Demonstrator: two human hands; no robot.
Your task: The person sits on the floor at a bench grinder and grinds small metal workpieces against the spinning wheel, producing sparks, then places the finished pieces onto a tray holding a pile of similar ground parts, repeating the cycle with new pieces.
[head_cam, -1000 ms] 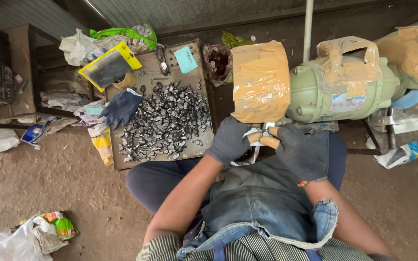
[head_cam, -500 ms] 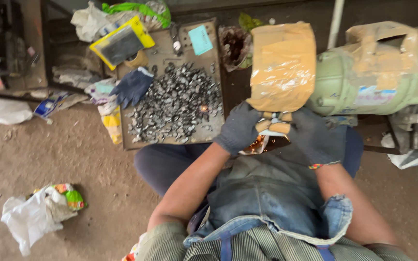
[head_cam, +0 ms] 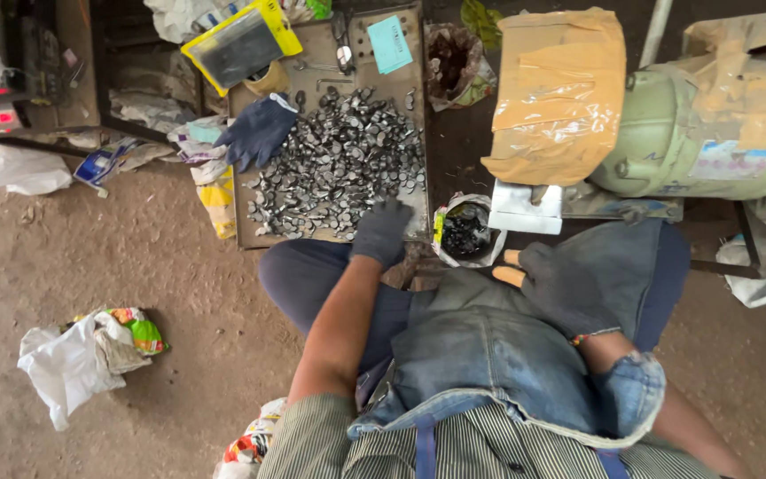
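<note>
Reaching with loosely curled fingers onto the near edge of the tray (head_cam: 239, 232), the gloved left hand (head_cam: 381, 231) touches small metal pieces (head_cam: 339, 168), seemingly hard, dense and slippery, best pinched singly, while the right hand (head_cam: 569, 288) rests half-open, empty.

I see L gloved hand (head_cam: 381, 232) on metal parts (head_cam: 339, 164), tray (head_cam: 241, 232) edge | R gloved hand (head_cam: 569, 286) on lap, near parts bag (head_cam: 465, 232)

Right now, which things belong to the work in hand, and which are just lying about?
In use: left hand, metal pieces, tray, right hand, small bag of pieces.
Lying about: spare glove, yellow pouch, white bag.
</note>
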